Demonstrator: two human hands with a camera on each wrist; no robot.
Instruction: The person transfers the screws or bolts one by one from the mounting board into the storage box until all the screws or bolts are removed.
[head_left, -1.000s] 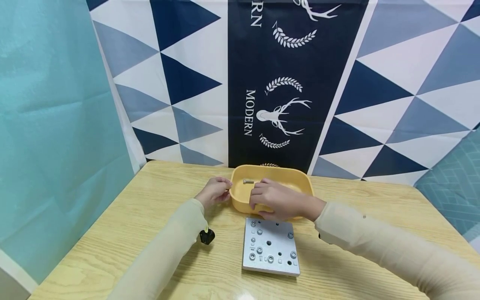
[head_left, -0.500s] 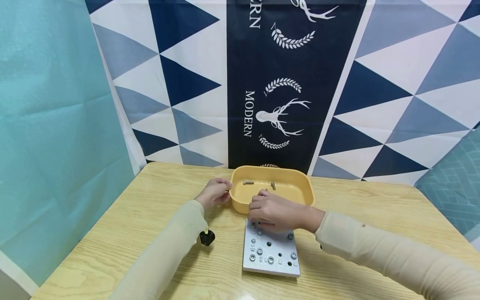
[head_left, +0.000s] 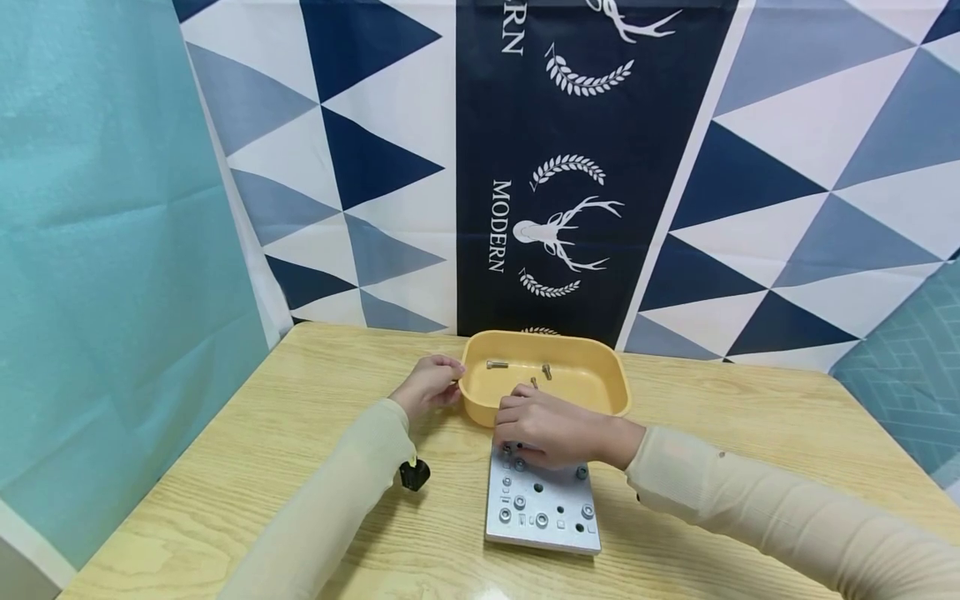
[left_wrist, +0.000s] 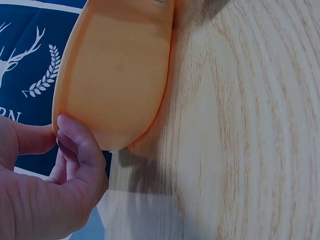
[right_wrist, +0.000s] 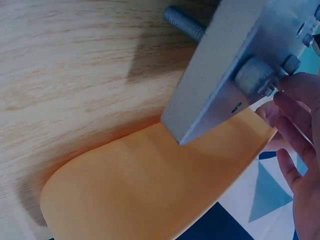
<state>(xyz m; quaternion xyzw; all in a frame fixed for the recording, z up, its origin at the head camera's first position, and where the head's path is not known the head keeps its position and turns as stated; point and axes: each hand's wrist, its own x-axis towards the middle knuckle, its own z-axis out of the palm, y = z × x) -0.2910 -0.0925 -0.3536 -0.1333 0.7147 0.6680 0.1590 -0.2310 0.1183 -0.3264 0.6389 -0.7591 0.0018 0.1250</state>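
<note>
In the head view my left hand (head_left: pixel 431 382) pinches the left rim of a yellow plastic basin (head_left: pixel 618 385). The left wrist view shows thumb and fingers (left_wrist: pixel 77 137) on either side of that rim. My right hand (head_left: pixel 547 429) is over the far left corner of a silver metal plate (head_left: pixel 540 529), fingers curled down. At its fingertips, the right wrist view shows a small bolt (right_wrist: pixel 270 91) beside a larger bolt head (right_wrist: pixel 254 76); the fingers partly hide it. Several socket-head bolts (head_left: pixel 542 520) and dark holes dot the plate.
Loose bolts (head_left: pixel 497 364) lie in the basin behind the plate. A small black object (head_left: pixel 414 475) stands on the wooden table (head_left: pixel 360 550) by my left forearm. From the plate's underside a threaded shank (right_wrist: pixel 184 22) sticks out. A patterned cloth (head_left: pixel 390 125) hangs behind.
My right hand has moved out of the basin, toward me, to the plate's far left corner. More bolts in the basin are uncovered. The left hand has stayed on the rim.
</note>
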